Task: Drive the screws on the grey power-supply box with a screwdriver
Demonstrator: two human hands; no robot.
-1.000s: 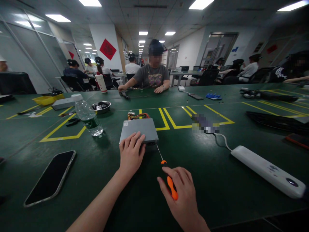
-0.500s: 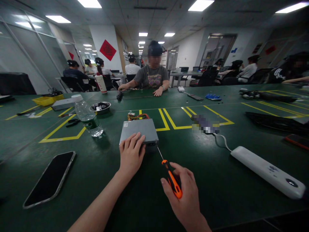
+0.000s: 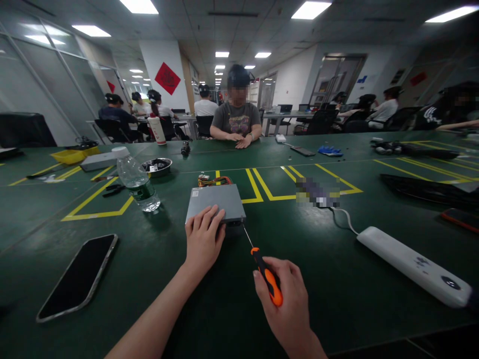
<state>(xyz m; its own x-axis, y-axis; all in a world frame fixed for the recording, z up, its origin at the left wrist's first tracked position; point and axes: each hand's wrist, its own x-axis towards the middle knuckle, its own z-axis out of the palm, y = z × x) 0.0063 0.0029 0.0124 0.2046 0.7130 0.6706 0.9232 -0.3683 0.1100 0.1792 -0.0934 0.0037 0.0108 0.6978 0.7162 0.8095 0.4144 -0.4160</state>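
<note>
A grey metal box (image 3: 219,199) with coloured wires (image 3: 215,180) at its back lies on the green table. My left hand (image 3: 204,237) rests on the box's near edge, its fingers bent over the top and side. My right hand (image 3: 286,294) is closed round the orange and black handle of a screwdriver (image 3: 267,279). The screwdriver's thin shaft points up and left, its tip at the near right corner of the box. Whether the tip sits in a screw is too small to tell.
A phone (image 3: 78,276) and a water bottle (image 3: 137,182) stand left, near a metal bowl (image 3: 159,167). A white power strip (image 3: 413,264) lies right. Across the green table (image 3: 224,309) sits a person (image 3: 237,114), with more people behind.
My right thumb has moved up slightly along the screwdriver handle. The person opposite has let go of a dark object and brought both hands together. My left hand and the box are still.
</note>
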